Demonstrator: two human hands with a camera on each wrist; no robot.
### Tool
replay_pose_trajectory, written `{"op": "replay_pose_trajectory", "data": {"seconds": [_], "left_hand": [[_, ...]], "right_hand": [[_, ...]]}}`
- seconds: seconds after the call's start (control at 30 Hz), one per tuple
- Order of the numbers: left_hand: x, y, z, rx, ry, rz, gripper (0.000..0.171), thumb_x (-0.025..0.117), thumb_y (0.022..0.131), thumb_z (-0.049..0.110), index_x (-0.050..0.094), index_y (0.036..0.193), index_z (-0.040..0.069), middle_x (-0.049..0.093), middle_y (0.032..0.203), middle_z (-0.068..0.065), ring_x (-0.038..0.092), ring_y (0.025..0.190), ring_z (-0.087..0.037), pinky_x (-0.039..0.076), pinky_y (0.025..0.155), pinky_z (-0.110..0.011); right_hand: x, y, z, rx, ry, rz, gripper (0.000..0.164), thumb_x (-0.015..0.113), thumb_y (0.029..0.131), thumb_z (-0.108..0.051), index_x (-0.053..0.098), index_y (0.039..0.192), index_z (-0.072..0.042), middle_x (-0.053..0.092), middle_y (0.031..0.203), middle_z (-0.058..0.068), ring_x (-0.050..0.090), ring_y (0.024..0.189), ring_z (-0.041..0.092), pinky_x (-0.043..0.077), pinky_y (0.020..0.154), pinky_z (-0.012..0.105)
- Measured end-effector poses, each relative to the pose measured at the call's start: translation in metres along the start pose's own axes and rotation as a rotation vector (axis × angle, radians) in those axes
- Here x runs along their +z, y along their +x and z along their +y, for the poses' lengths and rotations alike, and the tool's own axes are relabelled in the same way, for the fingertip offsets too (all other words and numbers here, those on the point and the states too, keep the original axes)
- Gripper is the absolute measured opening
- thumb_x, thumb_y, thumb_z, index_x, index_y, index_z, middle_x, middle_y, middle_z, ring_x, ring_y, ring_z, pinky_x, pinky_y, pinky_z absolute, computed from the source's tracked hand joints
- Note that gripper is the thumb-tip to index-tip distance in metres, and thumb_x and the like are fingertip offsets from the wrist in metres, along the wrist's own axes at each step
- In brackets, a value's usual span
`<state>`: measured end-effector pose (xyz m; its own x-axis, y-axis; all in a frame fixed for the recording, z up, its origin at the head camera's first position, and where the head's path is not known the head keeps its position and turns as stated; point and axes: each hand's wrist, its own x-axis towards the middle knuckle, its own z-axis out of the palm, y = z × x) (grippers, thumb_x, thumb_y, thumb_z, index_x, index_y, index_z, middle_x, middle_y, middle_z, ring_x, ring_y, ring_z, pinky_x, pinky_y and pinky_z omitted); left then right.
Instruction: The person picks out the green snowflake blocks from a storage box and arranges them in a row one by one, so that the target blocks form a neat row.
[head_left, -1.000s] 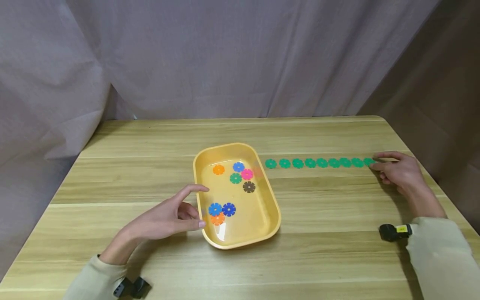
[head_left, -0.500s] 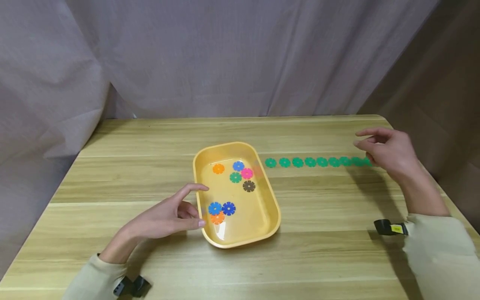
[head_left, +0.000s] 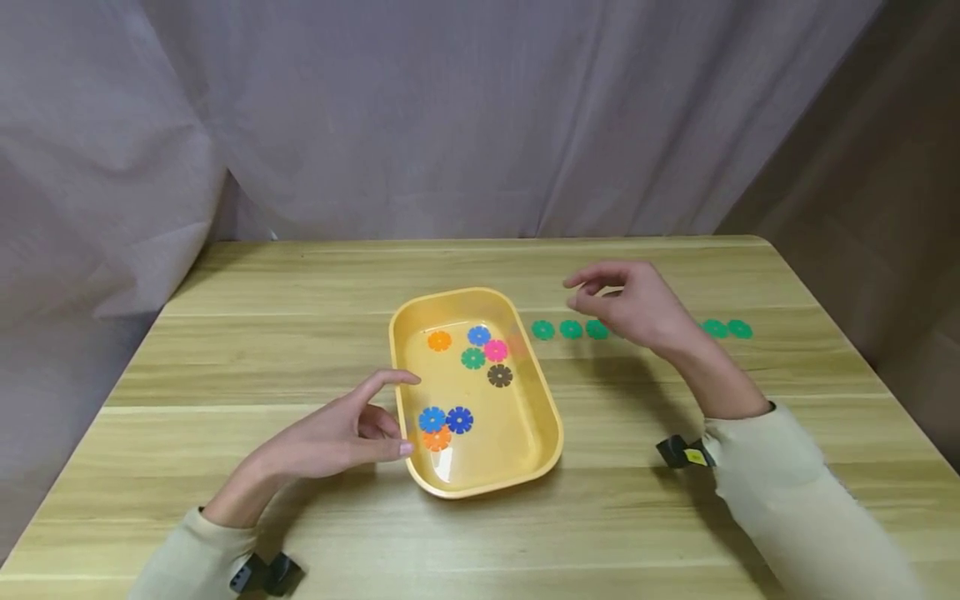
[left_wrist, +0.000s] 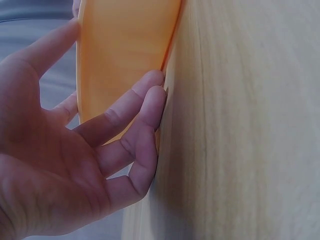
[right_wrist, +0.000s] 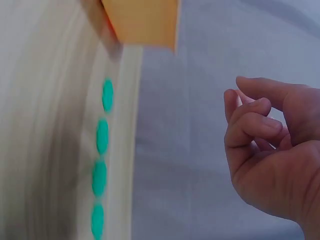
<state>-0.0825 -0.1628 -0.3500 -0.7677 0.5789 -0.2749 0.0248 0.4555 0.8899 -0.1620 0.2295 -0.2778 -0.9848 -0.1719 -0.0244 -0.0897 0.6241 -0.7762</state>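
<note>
My left hand [head_left: 341, 429] holds the left rim of a shallow yellow plastic tray [head_left: 551, 433]. Its index fingertip reaches over the rim, and in the left wrist view the lower fingers [left_wrist: 150, 107] lie along the tray's outer wall. Inside the tray are several flower-shaped plastic discs: a green disc [head_left: 473, 358], a pink disc [head_left: 495, 350], a brown disc [head_left: 500, 376], some blue and orange. My right hand [head_left: 637, 304] hovers above a straight row of green discs [head_left: 572, 329], fingers loosely bent around nothing. It hides the middle of that row in the head view.
The row runs across the wooden table [head_left: 637, 517] from the tray's right side toward the right edge. A grey curtain [head_left: 480, 117] hangs behind the table. A small black camera [head_left: 682, 452] sits at the right wrist, another black camera [head_left: 266, 575] at the left.
My right hand has left the disc at the row's right end, lifted, and travelled left toward the tray. The left hand and the tray have stayed in place.
</note>
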Motion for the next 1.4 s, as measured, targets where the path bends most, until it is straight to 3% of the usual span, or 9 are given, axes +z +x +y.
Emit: {"op": "replay_pose_trajectory", "data": {"seconds": [0.1, 0.33, 0.47, 0.77, 0.93, 1.07, 1.17, 1.4], "left_hand": [[0.0, 0.0, 0.0, -0.001, 0.002, 0.004, 0.076, 0.08, 0.096, 0.035, 0.036, 0.157, 0.026, 0.072, 0.107, -0.01, 0.071, 0.095, -0.027, 0.055, 0.081, -0.037], [0.001, 0.003, 0.001, 0.003, -0.001, 0.001, 0.076, 0.08, 0.096, 0.035, 0.036, 0.157, 0.026, 0.072, 0.107, -0.01, 0.071, 0.095, -0.027, 0.055, 0.081, -0.037], [0.003, 0.005, 0.002, 0.008, 0.0, -0.008, 0.076, 0.08, 0.096, 0.035, 0.036, 0.157, 0.026, 0.073, 0.107, -0.009, 0.072, 0.094, -0.027, 0.055, 0.082, -0.037], [0.002, 0.005, 0.005, 0.01, 0.003, -0.009, 0.076, 0.08, 0.096, 0.035, 0.036, 0.157, 0.027, 0.073, 0.106, -0.009, 0.072, 0.094, -0.027, 0.055, 0.081, -0.037], [0.001, 0.004, 0.004, 0.008, 0.001, -0.006, 0.076, 0.08, 0.096, 0.035, 0.036, 0.157, 0.027, 0.073, 0.105, -0.009, 0.072, 0.093, -0.027, 0.055, 0.081, -0.037], [0.002, 0.003, 0.003, 0.009, -0.002, -0.005, 0.075, 0.08, 0.096, 0.035, 0.036, 0.156, 0.027, 0.072, 0.106, -0.01, 0.072, 0.093, -0.027, 0.055, 0.08, -0.036], [0.002, 0.003, 0.002, 0.011, -0.007, -0.008, 0.075, 0.08, 0.096, 0.035, 0.036, 0.156, 0.027, 0.072, 0.106, -0.01, 0.072, 0.093, -0.028, 0.055, 0.08, -0.036], [0.002, 0.003, 0.003, 0.015, -0.005, -0.013, 0.075, 0.08, 0.096, 0.035, 0.036, 0.156, 0.027, 0.072, 0.106, -0.009, 0.072, 0.093, -0.027, 0.055, 0.08, -0.035]], "right_hand": [[0.021, 0.007, -0.008, -0.062, -0.001, -0.04, 0.024, 0.074, 0.098, -0.017, 0.077, 0.12, -0.008, 0.07, 0.105, 0.011, 0.07, 0.082, 0.016, 0.053, 0.069, 0.026], [0.058, 0.024, -0.013, -0.177, -0.017, -0.143, 0.026, 0.077, 0.093, -0.009, 0.077, 0.118, -0.003, 0.074, 0.1, 0.011, 0.06, 0.079, 0.022, 0.047, 0.068, 0.025], [0.068, 0.024, -0.01, -0.196, -0.046, -0.196, 0.028, 0.077, 0.093, -0.01, 0.076, 0.12, -0.004, 0.076, 0.102, 0.009, 0.056, 0.078, 0.022, 0.043, 0.068, 0.028], [0.081, 0.021, -0.007, -0.254, -0.147, -0.206, 0.026, 0.083, 0.092, -0.017, 0.078, 0.117, -0.009, 0.079, 0.119, 0.006, 0.068, 0.104, 0.028, 0.051, 0.091, 0.042], [0.087, 0.022, -0.014, -0.239, -0.194, -0.228, 0.028, 0.082, 0.091, -0.012, 0.078, 0.119, -0.007, 0.079, 0.12, 0.008, 0.07, 0.118, 0.029, 0.051, 0.105, 0.05], [0.095, 0.022, -0.019, -0.185, -0.302, -0.218, 0.031, 0.082, 0.091, -0.015, 0.078, 0.122, -0.013, 0.08, 0.117, 0.003, 0.07, 0.111, 0.025, 0.052, 0.097, 0.046], [0.101, 0.02, -0.022, -0.153, -0.368, -0.189, 0.032, 0.083, 0.089, -0.019, 0.079, 0.12, -0.019, 0.081, 0.107, -0.002, 0.065, 0.104, 0.025, 0.047, 0.093, 0.044], [0.111, 0.018, -0.025, -0.097, -0.451, -0.146, 0.031, 0.086, 0.086, -0.024, 0.08, 0.117, -0.024, 0.075, 0.09, -0.007, 0.054, 0.097, 0.026, 0.04, 0.091, 0.047]]}}
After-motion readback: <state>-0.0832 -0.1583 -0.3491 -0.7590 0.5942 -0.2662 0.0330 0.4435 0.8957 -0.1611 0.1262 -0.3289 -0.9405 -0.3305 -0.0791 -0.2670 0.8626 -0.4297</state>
